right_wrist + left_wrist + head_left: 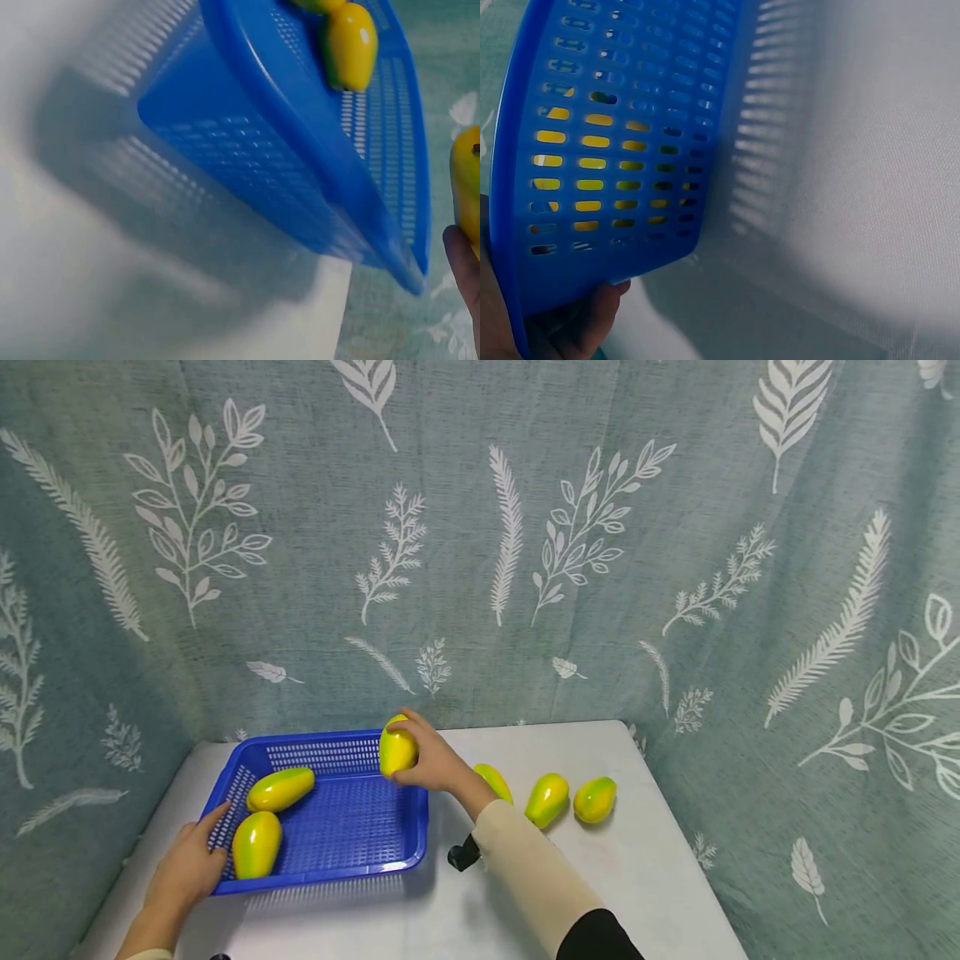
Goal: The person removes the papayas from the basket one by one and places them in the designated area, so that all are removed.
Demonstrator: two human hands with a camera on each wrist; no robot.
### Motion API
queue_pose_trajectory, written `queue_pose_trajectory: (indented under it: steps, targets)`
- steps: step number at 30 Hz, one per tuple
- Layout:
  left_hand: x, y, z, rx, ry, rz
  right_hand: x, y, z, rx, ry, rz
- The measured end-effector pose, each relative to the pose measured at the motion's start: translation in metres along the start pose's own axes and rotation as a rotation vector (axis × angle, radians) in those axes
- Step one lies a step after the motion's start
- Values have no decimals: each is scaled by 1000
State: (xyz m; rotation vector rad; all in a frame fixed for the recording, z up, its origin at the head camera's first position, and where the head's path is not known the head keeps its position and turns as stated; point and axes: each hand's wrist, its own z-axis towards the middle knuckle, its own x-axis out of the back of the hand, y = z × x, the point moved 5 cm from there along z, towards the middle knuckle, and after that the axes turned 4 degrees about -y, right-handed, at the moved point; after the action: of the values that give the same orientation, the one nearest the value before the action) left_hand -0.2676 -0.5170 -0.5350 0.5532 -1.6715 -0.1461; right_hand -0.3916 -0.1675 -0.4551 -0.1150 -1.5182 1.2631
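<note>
Here, the right hand's [433, 760] grip is parted just enough to pinch a yellow fruit [397, 748], held up by the far right corner of the blue basket [322, 878], toward the desk's [660, 902] left edge. The left hand's [183, 868] grip is hooked round the basket's left rim; two more fruits [257, 845] lie inside, and three loose fruits [547, 799] sit nearer the desk's right edge.

Plastic basket [345, 827] is blue; mangoes [547, 799] yellow, green-tinged. Curtain [457, 543] grey-green, white leaf prints. Sleeve [532, 872] cream.
</note>
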Motion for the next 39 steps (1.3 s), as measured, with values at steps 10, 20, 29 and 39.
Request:
queue_pose_trajectory:
  steps: [10,20,29,39]
  targets:
    - [-2,4,1,-17,-26,14,40,11,-42,-45,122,201]
    - [-1,5,3,-112,28,21,46,46,-74,-80,156,128]
    - [0,3,3,-91,10,20,32,71,-103,-48,164,87]
    - [-1,6,6,-86,-9,27,17,78,-150,-48,92,122]
